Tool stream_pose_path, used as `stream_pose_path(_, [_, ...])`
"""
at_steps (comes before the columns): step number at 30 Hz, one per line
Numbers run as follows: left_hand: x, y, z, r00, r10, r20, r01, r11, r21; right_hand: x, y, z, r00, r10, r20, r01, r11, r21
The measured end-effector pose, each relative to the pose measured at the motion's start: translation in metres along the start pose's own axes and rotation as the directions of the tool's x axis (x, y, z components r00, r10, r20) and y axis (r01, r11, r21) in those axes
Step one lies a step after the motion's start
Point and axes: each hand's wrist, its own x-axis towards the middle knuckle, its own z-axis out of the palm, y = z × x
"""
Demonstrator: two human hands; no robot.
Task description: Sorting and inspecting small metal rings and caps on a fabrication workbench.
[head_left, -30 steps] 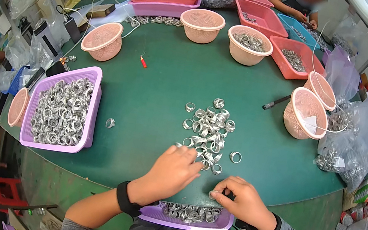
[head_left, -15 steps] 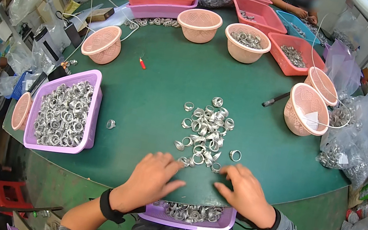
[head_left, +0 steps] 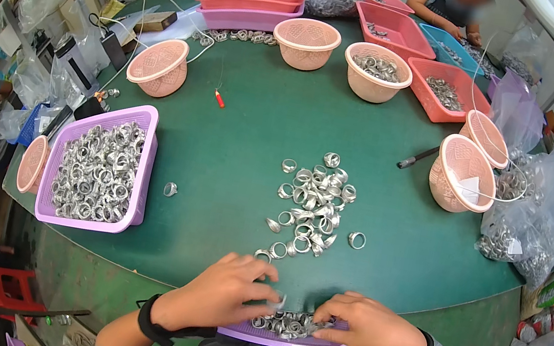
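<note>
My left hand [head_left: 226, 294] is over the left side of a purple basket [head_left: 306, 345] in my lap, its fingers apart. A blurred silver ring [head_left: 280, 300] is just off its fingertips. My right hand [head_left: 372, 325] reaches over the basket's right side. Its fingers are curled down around what looks like a ring, partly hidden by them. Several metal rings [head_left: 287, 323] lie in the basket. A loose pile of silver rings [head_left: 317, 198] is spread on the green table ahead of my hands, with one ring [head_left: 356, 240] apart at its right.
A purple basket [head_left: 147, 172] full of rings stands at the left, a single ring [head_left: 170, 189] beside it. Pink bowls [head_left: 306, 43], red trays [head_left: 436, 111] and bagged rings [head_left: 533, 211] line the table's far and right sides. A person [head_left: 442, 13] works at the far right.
Both hands have drawn back from the pile's near edge to the basket in my lap. Some rings at that edge have moved with them. The view has shifted slightly.
</note>
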Motion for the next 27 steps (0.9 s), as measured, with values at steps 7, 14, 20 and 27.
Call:
stream_pose_path(7, [-0.001,-0.022,0.019,0.927,-0.258,-0.273,0.317,0.928,0.198,0.069,0.002,0.013,0.917,0.006,-0.4,-0.135,0.946,-0.295])
stream_pose_path(14, [-0.013,-0.021,0.018,0.981,-0.175,-0.087,0.181,0.981,0.072,0.056,-0.016,-0.005,0.949,0.137,-0.284,-0.178,0.976,-0.124])
stream_pose_path(20, [0.004,-0.018,0.023,0.998,-0.044,-0.052,0.045,0.999,0.02,0.056,-0.004,0.008,0.947,0.099,-0.304,-0.181,0.949,-0.256])
stream_pose_path(27, [0.012,-0.033,0.031,0.991,-0.079,-0.105,0.117,0.889,0.442,0.062,-0.005,0.009,0.92,-0.07,-0.385,-0.133,0.869,-0.477])
